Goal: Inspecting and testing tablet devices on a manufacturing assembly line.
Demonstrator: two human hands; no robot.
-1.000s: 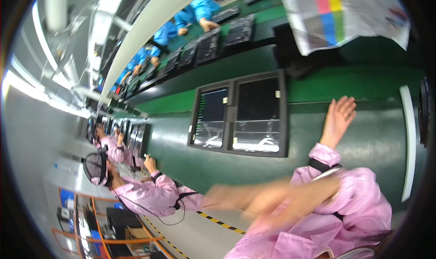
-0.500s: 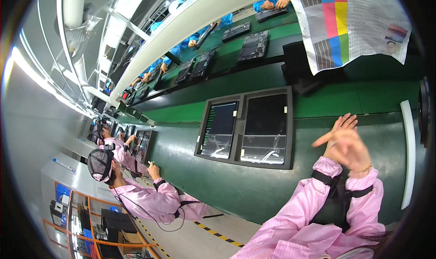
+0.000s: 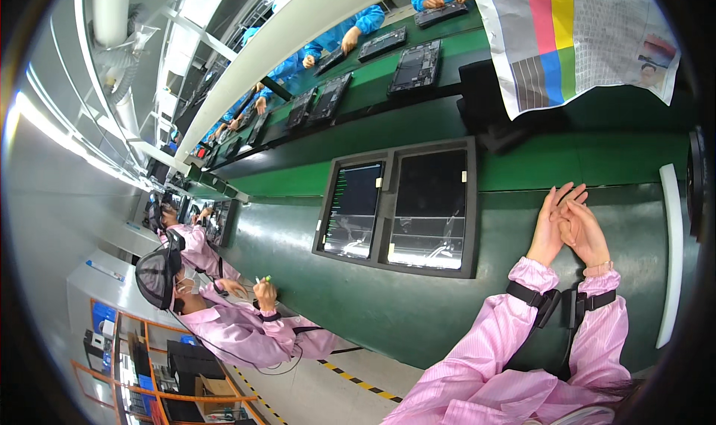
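Note:
My left hand (image 3: 547,235) and my right hand (image 3: 588,235) meet above the green worktop, to the right of a dark foam tray (image 3: 468,270). The left hand's fingers stretch away from me, apart, with nothing held. Against the left palm and fingers rest the right hand's fingers, bent inward; no object shows in them. Two flat glossy panels lie side by side in the tray. The left panel (image 3: 350,209) shows small green marks along its edge; the right panel (image 3: 430,190) is dark, with reflections near its lower end. Neither hand touches the tray.
A white curved strip (image 3: 671,257) lies at the worktop's right. A printed colour sheet (image 3: 574,45) hangs above. Behind the tray, opened devices (image 3: 415,68) line a green conveyor with blue-sleeved workers beyond. A person in pink (image 3: 246,324) works at the left.
My right hand has come down from in front of my left hand and now rests against it. The person in pink has shifted, and the blue-sleeved hands across have moved.

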